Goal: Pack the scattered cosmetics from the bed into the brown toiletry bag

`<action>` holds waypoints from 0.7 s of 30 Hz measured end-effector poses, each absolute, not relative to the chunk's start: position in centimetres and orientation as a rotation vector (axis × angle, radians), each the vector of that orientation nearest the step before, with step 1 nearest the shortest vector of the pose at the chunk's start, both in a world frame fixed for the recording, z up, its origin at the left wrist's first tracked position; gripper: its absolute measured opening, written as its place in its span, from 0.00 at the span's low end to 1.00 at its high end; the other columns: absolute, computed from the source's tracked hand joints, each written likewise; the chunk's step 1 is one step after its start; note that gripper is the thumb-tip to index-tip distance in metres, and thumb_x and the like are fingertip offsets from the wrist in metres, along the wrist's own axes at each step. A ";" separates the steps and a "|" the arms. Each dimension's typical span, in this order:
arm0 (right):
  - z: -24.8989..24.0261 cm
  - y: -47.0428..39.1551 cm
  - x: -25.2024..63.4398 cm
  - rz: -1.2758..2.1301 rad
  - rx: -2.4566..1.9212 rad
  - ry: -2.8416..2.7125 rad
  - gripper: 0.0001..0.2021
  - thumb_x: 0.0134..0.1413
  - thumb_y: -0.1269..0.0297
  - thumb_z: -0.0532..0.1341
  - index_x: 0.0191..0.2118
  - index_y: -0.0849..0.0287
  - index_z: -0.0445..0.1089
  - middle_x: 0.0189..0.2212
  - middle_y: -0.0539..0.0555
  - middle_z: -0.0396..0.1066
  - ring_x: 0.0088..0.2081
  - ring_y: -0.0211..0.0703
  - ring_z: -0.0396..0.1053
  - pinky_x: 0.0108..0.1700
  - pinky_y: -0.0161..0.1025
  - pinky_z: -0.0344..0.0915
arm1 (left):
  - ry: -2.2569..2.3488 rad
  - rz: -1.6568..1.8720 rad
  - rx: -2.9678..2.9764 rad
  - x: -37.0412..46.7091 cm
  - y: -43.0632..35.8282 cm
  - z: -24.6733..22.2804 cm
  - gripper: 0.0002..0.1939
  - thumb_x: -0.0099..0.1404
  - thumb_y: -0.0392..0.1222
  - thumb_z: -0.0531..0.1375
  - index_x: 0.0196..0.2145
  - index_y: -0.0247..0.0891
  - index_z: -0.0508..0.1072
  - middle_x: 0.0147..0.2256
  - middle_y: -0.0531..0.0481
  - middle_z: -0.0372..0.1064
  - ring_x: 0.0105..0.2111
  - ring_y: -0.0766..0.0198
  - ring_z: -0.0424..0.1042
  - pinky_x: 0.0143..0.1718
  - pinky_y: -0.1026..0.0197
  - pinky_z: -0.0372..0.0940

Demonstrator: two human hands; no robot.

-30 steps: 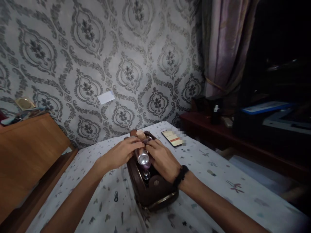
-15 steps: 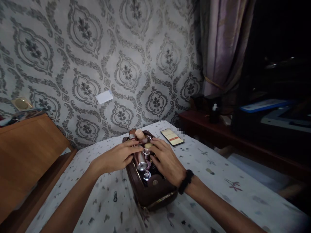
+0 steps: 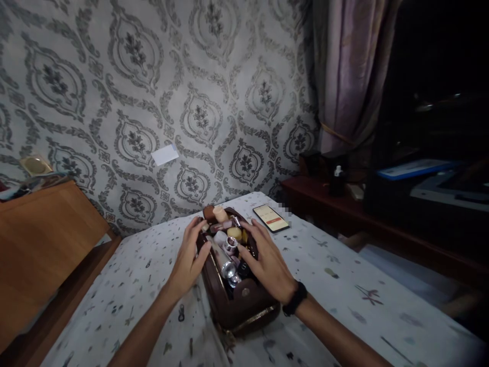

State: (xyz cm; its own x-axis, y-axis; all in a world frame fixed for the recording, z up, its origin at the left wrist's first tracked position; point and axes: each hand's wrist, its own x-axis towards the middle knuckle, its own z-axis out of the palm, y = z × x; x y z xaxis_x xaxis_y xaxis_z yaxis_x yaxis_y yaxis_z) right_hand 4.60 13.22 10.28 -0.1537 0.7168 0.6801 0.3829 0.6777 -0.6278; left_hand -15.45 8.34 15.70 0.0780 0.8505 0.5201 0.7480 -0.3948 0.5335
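A dark brown zippered bag (image 3: pixel 244 308) lies open on the bed-like surface, packed with small cosmetic items. Inside, a silvery cylinder (image 3: pixel 226 262) lies along the left side. Near it are a clear round-topped container (image 3: pixel 231 244), a yellow round item (image 3: pixel 234 234) and a beige-capped bottle (image 3: pixel 219 213). My left hand (image 3: pixel 193 252) rests at the bag's left rim, fingers apart, thumb by the cylinder. On the opposite rim, my right hand (image 3: pixel 269 255) spreads its fingers over the contents. A black band circles my right wrist. Neither hand visibly grips anything.
A phone (image 3: pixel 271 218) with a lit screen lies beyond the bag on the patterned white sheet (image 3: pixel 324 285). Wooden furniture (image 3: pixel 49 244) stands at the left. A dark red shelf (image 3: pixel 305 196) with a small bottle (image 3: pixel 337 179) runs along the right.
My left hand has let go of the silvery cylinder and drawn back to the left rim. The cylinder now lies lower among the items. My right hand has shifted slightly.
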 end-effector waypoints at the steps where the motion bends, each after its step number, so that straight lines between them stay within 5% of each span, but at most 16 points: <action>1: 10.0 13.2 4.5 0.412 -0.876 -1.724 0.24 0.63 0.58 0.54 0.61 0.59 0.56 0.61 0.65 0.59 0.65 0.54 0.55 0.63 0.56 0.57 | 1.682 1.360 2.076 -15.2 8.4 14.8 0.26 0.71 0.53 0.49 0.64 0.45 0.55 0.67 0.45 0.46 0.68 0.54 0.44 0.67 0.47 0.42; 7: 9.5 13.3 4.3 0.583 -0.924 -1.613 0.26 0.64 0.53 0.52 0.63 0.61 0.54 0.61 0.63 0.61 0.62 0.51 0.60 0.62 0.52 0.58 | 1.610 1.698 1.349 -13.6 9.5 11.3 0.34 0.69 0.63 0.45 0.65 0.42 0.52 0.68 0.47 0.46 0.68 0.57 0.45 0.68 0.53 0.42; 12: 11.2 11.0 4.5 0.227 -0.810 -1.746 0.19 0.65 0.58 0.53 0.58 0.59 0.61 0.61 0.63 0.59 0.62 0.54 0.55 0.61 0.55 0.55 | 1.531 1.781 1.292 -13.1 9.6 11.2 0.34 0.67 0.65 0.47 0.63 0.42 0.57 0.66 0.48 0.51 0.67 0.58 0.48 0.68 0.56 0.43; 16: 12.6 8.9 4.0 0.002 -0.701 -1.961 0.09 0.59 0.61 0.60 0.44 0.57 0.70 0.43 0.58 0.71 0.46 0.54 0.64 0.49 0.53 0.60 | 1.542 1.797 1.306 -13.2 9.3 11.4 0.34 0.67 0.65 0.49 0.62 0.42 0.59 0.66 0.48 0.53 0.66 0.58 0.49 0.68 0.56 0.45; 21: 12.5 8.1 3.4 -0.083 -0.798 -2.058 0.14 0.56 0.63 0.64 0.48 0.58 0.69 0.37 0.56 0.72 0.39 0.51 0.63 0.45 0.50 0.58 | 1.495 1.845 1.241 -13.4 9.4 10.6 0.31 0.68 0.63 0.49 0.62 0.44 0.61 0.66 0.50 0.52 0.66 0.59 0.50 0.68 0.57 0.44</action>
State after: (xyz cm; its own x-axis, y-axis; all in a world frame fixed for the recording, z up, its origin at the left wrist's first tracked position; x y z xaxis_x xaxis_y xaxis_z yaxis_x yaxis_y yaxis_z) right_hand 3.37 8.09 12.51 -0.3871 0.5067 0.7703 0.5669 0.7897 -0.2346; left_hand -13.41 9.43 10.61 -0.4885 0.7969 0.3554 0.1822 -0.3052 0.9347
